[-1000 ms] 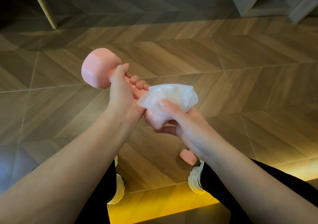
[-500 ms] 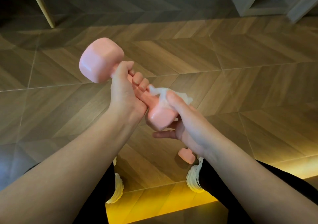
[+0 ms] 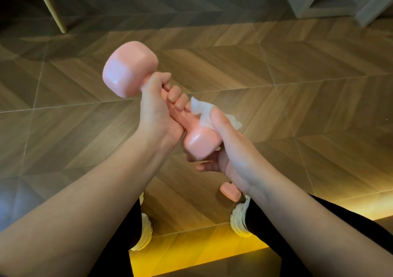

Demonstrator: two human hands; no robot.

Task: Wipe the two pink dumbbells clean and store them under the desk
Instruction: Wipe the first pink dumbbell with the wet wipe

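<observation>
The pink dumbbell [image 3: 130,70] is held in the air above the floor [image 3: 287,81], tilted so one head points up and away and the other points down toward the person. The left hand [image 3: 158,108] is clenched round the handle just under the upper head, fingers curled over the bar. The right hand [image 3: 229,149] cups the lower head from the side and underneath. Its thumb presses a crumpled white wipe [image 3: 202,111] against the neck where the bar meets that head.

The step in hand looks like wiping the lower end of this first dumbbell. To do it well, I would let the left hand twist the bar while the right holds the wipe firm, so every flat face of the head passes under it. The left hand would then move to a head so the covered part of the handle gets wiped too. A damp coating may be slippery, and the weight hangs over the feet, so the grip should stay tight.

The second pink dumbbell [image 3: 230,191] lies on the floor just beside the right white shoe [image 3: 240,221], mostly hidden by the right wrist. It is judged to be waiting its turn. Which piece of furniture is the desk cannot be told; a pale wooden unit [image 3: 306,6] stands at the far right.
</observation>
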